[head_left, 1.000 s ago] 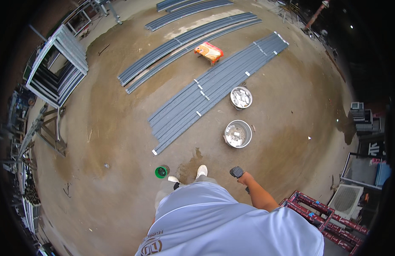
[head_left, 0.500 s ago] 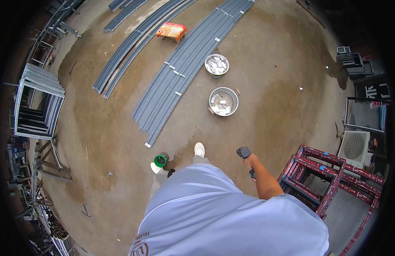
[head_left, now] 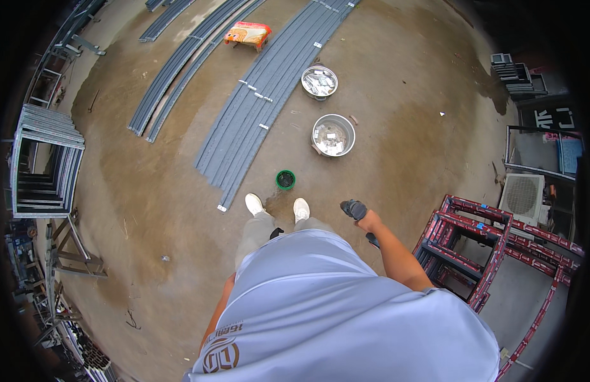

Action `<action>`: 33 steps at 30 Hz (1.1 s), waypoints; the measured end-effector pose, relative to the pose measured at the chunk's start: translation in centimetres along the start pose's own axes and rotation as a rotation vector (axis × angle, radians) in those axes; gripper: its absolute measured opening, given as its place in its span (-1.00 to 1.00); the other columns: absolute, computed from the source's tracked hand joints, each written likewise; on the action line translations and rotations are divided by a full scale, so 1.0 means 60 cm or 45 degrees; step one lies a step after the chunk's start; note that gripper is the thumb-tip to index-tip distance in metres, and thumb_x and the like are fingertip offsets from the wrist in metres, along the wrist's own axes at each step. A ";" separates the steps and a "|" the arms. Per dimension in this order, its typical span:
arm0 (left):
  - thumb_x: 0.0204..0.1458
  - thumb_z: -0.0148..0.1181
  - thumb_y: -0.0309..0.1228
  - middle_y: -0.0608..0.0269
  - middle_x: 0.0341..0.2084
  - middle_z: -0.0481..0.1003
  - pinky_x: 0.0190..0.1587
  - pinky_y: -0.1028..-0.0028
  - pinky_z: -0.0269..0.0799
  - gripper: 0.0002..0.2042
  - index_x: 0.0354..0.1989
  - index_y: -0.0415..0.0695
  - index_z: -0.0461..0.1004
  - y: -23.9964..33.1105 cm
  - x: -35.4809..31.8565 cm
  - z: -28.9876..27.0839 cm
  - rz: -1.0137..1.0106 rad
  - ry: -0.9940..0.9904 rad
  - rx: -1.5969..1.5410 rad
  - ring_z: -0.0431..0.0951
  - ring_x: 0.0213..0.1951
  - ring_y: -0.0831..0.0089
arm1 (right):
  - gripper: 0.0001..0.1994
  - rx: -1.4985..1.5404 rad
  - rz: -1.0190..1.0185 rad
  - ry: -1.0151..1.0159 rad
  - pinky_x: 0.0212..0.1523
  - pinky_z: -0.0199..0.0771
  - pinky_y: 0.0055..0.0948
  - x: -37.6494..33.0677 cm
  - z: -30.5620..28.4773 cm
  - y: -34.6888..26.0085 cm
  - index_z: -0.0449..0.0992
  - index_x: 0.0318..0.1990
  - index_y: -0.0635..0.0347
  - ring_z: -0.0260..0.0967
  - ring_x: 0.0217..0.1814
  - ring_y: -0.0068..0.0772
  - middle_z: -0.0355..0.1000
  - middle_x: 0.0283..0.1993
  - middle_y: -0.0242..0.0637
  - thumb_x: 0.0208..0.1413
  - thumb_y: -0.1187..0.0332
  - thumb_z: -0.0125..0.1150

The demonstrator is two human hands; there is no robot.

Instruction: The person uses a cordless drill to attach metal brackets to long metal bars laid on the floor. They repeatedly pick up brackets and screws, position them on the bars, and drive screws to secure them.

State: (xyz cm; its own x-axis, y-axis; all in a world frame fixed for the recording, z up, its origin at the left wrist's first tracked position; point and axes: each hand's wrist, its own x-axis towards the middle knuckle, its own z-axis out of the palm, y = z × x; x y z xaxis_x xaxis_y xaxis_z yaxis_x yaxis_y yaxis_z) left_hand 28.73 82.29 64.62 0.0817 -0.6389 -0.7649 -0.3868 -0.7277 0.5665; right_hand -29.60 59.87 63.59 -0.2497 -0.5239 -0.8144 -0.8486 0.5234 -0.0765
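Observation:
My right hand is closed around the grip of a dark grey cordless power tool, which looks like a drill; its base shows below the hand. It is held out to the right of my body. My left forearm shows beside the shirt, but the hand is hidden behind my body. A small black thing peeks out at my waist; I cannot make out what it is. On the floor just ahead of my shoes stands a small green bucket with dark contents.
Two round metal pots with pale pieces stand ahead. Long grey metal profiles lie to their left, beside a cloth-covered stool. Red-wrapped frames are stacked at right, grey frames at left.
The green bucket has gone from over my left shoe to the floor ahead. My left forearm has come into view. The tool stays in my right hand, slightly further left.

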 end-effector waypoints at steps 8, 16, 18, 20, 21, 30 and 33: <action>0.16 0.21 -0.31 0.04 -0.28 0.63 -0.14 0.35 0.52 -0.62 0.12 -0.21 0.55 -0.028 0.156 -0.142 0.025 -0.039 0.191 0.63 -0.23 0.31 | -0.55 0.044 0.104 -0.017 0.00 0.60 -0.17 -0.053 0.058 0.018 0.64 -0.02 0.12 0.62 0.00 -0.01 0.63 -0.09 0.05 -0.08 0.17 0.51; 0.17 0.23 -0.17 -0.02 -0.18 0.68 0.07 0.29 0.53 -0.57 0.15 -0.12 0.57 -0.032 0.190 -0.260 -0.056 0.114 0.486 0.66 -0.02 0.13 | -0.82 0.531 0.157 0.039 -0.60 0.39 -0.34 -0.103 0.101 -0.080 0.58 -0.30 0.26 0.38 -0.64 -0.40 0.48 -0.55 -0.29 0.04 0.37 0.44; 0.16 0.24 -0.16 -0.01 -0.15 0.68 0.11 0.30 0.51 -0.55 0.17 -0.10 0.55 -0.025 0.197 -0.272 -0.116 0.036 0.374 0.65 0.02 0.16 | -0.78 0.681 0.144 0.023 -0.51 0.44 -0.32 -0.117 0.091 -0.123 0.60 -0.31 0.27 0.43 -0.59 -0.40 0.50 -0.56 -0.27 0.01 0.31 0.46; 0.15 0.24 -0.16 0.00 -0.13 0.67 0.13 0.30 0.51 -0.54 0.18 -0.09 0.55 -0.018 0.205 -0.271 -0.127 -0.008 0.309 0.65 0.03 0.17 | -0.81 0.697 0.127 0.051 -0.53 0.41 -0.34 -0.125 0.081 -0.167 0.58 -0.35 0.25 0.40 -0.62 -0.42 0.47 -0.58 -0.31 0.02 0.35 0.46; 0.15 0.24 -0.16 0.00 -0.13 0.67 0.13 0.30 0.51 -0.54 0.19 -0.08 0.55 -0.012 0.212 -0.269 -0.110 -0.009 0.304 0.65 0.02 0.16 | -0.83 0.711 0.111 0.038 -0.55 0.40 -0.36 -0.127 0.071 -0.183 0.57 -0.37 0.25 0.38 -0.63 -0.44 0.46 -0.59 -0.32 0.02 0.37 0.45; 0.18 0.24 -0.15 0.01 -0.16 0.68 0.07 0.32 0.52 -0.56 0.15 -0.14 0.55 0.048 0.253 -0.253 0.062 -0.052 0.077 0.67 -0.07 0.23 | -0.75 0.433 -0.032 0.178 -0.44 0.51 -0.28 -0.093 0.053 -0.238 0.61 -0.33 0.26 0.49 -0.54 -0.32 0.55 -0.52 -0.22 -0.07 0.29 0.50; 0.26 0.16 -0.10 0.05 -0.12 0.68 0.08 0.34 0.49 -0.55 0.16 -0.16 0.54 0.059 0.267 -0.247 0.020 -0.112 -0.064 0.65 -0.06 0.29 | -0.66 0.123 -0.075 0.212 -0.20 0.59 -0.22 -0.085 0.051 -0.232 0.64 -0.19 0.20 0.63 -0.28 -0.11 0.63 -0.35 -0.08 -0.07 0.17 0.43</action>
State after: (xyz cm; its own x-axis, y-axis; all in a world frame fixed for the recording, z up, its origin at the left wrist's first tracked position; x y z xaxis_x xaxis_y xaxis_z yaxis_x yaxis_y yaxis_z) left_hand 42.28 65.78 58.88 -0.0057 -0.6275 -0.7786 -0.3404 -0.7309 0.5915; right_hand -15.12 57.31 67.06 -0.2813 -0.6554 -0.7010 -0.8173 0.5464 -0.1829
